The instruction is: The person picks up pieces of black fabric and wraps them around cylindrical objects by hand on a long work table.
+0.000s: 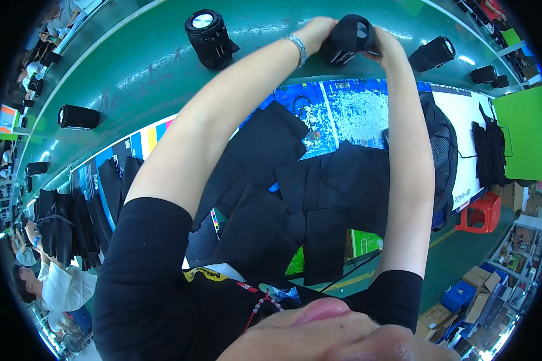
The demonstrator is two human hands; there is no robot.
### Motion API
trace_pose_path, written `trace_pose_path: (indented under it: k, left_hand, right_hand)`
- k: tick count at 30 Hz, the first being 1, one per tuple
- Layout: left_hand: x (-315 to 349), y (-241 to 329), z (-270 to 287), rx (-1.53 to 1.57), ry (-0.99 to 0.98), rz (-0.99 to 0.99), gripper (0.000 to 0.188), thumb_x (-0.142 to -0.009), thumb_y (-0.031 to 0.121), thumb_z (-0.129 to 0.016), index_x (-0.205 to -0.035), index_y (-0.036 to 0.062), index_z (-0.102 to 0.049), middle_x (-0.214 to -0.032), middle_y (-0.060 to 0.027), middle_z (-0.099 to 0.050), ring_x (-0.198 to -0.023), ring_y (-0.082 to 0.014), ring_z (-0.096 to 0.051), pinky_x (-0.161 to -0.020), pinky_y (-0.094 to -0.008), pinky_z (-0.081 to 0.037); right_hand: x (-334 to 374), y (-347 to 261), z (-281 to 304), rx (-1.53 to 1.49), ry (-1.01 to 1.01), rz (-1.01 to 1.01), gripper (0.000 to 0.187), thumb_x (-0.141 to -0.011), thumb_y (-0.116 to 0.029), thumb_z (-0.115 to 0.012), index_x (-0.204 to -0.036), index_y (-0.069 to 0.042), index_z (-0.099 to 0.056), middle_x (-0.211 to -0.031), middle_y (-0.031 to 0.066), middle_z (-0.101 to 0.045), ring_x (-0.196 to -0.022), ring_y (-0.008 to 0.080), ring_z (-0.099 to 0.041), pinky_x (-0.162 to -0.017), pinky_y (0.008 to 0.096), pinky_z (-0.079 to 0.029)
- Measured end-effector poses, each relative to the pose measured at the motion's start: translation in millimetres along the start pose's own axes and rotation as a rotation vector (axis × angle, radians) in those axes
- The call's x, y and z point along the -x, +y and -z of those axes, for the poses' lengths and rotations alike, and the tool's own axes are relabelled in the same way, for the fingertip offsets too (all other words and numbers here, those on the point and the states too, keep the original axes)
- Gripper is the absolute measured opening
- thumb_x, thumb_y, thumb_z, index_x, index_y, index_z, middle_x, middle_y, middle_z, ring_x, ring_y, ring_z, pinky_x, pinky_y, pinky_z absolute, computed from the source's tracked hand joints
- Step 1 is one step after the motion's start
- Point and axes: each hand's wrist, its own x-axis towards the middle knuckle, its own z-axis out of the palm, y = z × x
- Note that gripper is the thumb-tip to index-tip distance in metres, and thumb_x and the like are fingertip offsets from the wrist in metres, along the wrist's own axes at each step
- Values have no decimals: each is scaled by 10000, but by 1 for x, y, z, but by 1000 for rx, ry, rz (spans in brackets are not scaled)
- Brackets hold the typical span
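Both my arms stretch to the far side of the table. My left hand (317, 35) is closed on the left side of a black cylindrical speaker (345, 53). The speaker's upper end looks wrapped in dark cloth. My right hand (388, 47) grips the same speaker from the right, its fingers partly hidden behind it. Flat black cloth pieces (253, 222), which look like pouches, lie in an overlapping pile below my arms. To the left stands another black speaker (206, 37) with a silver round end. A further black speaker (432, 54) lies tilted to the right.
A black speaker (78, 117) lies farther left on the green surface (132, 78). Dark cloth bundles (60, 222) hang at the left edge. At right are a black mesh backpack (444, 150), a green panel (524, 132) and a red stool (480, 213). Co-workers sit at left.
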Motion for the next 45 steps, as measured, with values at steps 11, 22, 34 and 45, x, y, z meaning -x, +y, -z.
trace_pose_path:
  k: [11, 22, 34, 45]
  left_hand:
    - [-36, -34, 37, -1184, 559, -838, 279, -882, 251, -533, -1052, 83, -679, -1213, -207, -556, -1219, -371, -453, -1061, -513, -294]
    - [-50, -43, 9, -1210, 460, -677, 316, -835, 232, -598, -1096, 55, -623, -1129, -160, -613, -1185, -362, -490, -1017, -505, -339]
    - [47, 37, -2, 182, 124, -301, 615, -972, 520, -406, -911, -36, -662, -894, -71, -670, -818, -153, -611, -736, -292, -487]
    - [232, 120, 85, 334, -34, -67, 589, -983, 481, -302, -1174, -16, -554, -1090, -217, -652, -1020, -292, -641, -941, -381, -495]
  right_hand:
    - [-17, 40, -13, 943, 218, 392, 281, -827, -317, -573, -987, -123, -698, -968, 167, -684, -941, 332, -651, -855, 441, -492]
    - [-36, 22, -11, -71, 201, 1079, 422, -973, -357, -460, -1034, 35, -603, -861, 79, -659, -790, 160, -607, -720, 293, -478]
    - [63, -17, -61, -613, 46, 131, 716, -986, -566, -246, -1308, 49, -423, -1289, 194, -527, -1212, 233, -495, -1039, 363, -356]
    - [229, -32, -103, -367, -577, 687, 441, -963, -224, -541, -1308, 30, -435, -1186, 104, -570, -1080, 139, -531, -935, 263, -412]
